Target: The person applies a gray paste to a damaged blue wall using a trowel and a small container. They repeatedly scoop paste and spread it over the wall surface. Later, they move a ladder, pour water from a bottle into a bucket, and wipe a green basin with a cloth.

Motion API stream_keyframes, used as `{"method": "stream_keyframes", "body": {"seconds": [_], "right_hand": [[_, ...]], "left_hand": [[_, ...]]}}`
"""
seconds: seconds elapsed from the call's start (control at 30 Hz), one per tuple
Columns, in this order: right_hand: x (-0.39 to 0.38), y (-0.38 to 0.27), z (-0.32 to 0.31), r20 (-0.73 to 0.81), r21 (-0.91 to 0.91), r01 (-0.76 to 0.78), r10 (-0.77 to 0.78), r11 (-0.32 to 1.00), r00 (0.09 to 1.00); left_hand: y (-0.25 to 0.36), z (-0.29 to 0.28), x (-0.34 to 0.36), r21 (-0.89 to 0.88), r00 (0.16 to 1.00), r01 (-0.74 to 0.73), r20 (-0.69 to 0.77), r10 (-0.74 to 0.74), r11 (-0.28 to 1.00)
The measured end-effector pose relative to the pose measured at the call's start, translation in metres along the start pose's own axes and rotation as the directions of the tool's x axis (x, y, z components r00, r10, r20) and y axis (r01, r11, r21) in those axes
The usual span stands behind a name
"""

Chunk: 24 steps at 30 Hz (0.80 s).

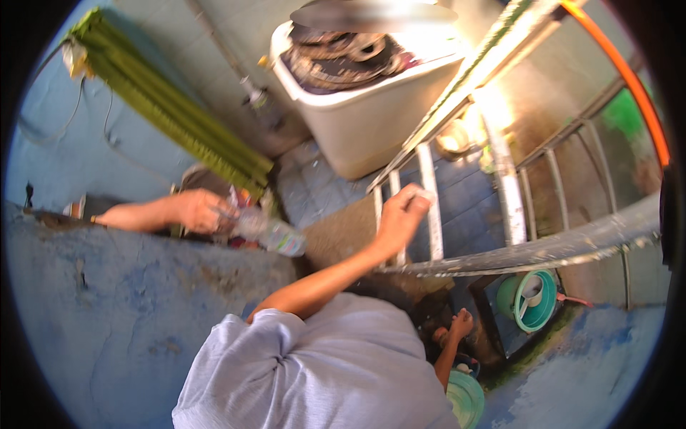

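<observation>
My left hand [406, 209] is raised beside the metal ladder [432, 236], its fingers curled, possibly around something small I cannot make out. My right hand [459, 322] is lower, by my side, fingers curled; its contents are unclear. From the left, another person's hand [206, 213] reaches over a blue wall ledge [143, 247], gripping a clear plastic bottle [279, 236] with a label.
A white tub [357, 136] holding dark coiled objects stands ahead, near an olive-green beam [164, 107]. A grey curved rail [529, 250] crosses rightward. Below it are a teal basin [547, 307] with a scoop and another green basin [464, 400]. A bright light glares at upper right.
</observation>
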State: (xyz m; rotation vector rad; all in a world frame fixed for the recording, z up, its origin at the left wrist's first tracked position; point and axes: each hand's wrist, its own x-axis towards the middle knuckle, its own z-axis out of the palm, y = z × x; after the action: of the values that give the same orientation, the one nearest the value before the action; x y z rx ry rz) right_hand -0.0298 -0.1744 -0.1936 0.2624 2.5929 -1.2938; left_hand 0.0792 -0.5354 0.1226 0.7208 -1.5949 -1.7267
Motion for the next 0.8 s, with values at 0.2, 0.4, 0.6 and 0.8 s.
{"method": "stream_keyframes", "body": {"seconds": [0.2,0.4,0.6,0.8], "right_hand": [[-0.025,0.057,0.009,0.453,0.032,-0.303,0.256,0.952,0.854],[-0.007,0.098,0.001,0.602,-0.124,-0.33,0.336,0.936,0.725],[0.003,0.111,0.002,0.568,-0.211,-0.065,0.176,0.975,0.804],[-0.014,0.068,0.008,0.374,-0.374,0.078,0.073,0.924,0.925]], "left_hand": [[-0.179,-0.185,-0.126,-0.375,0.463,0.685,-0.438,-0.771,0.625],[-0.147,-0.263,-0.207,0.084,0.484,0.224,-0.875,-0.036,0.971],[-0.074,-0.265,-0.135,0.322,0.675,0.194,-0.729,0.112,0.927],[-0.074,-0.224,-0.123,0.153,0.642,0.252,-0.765,-0.047,0.955]]}}
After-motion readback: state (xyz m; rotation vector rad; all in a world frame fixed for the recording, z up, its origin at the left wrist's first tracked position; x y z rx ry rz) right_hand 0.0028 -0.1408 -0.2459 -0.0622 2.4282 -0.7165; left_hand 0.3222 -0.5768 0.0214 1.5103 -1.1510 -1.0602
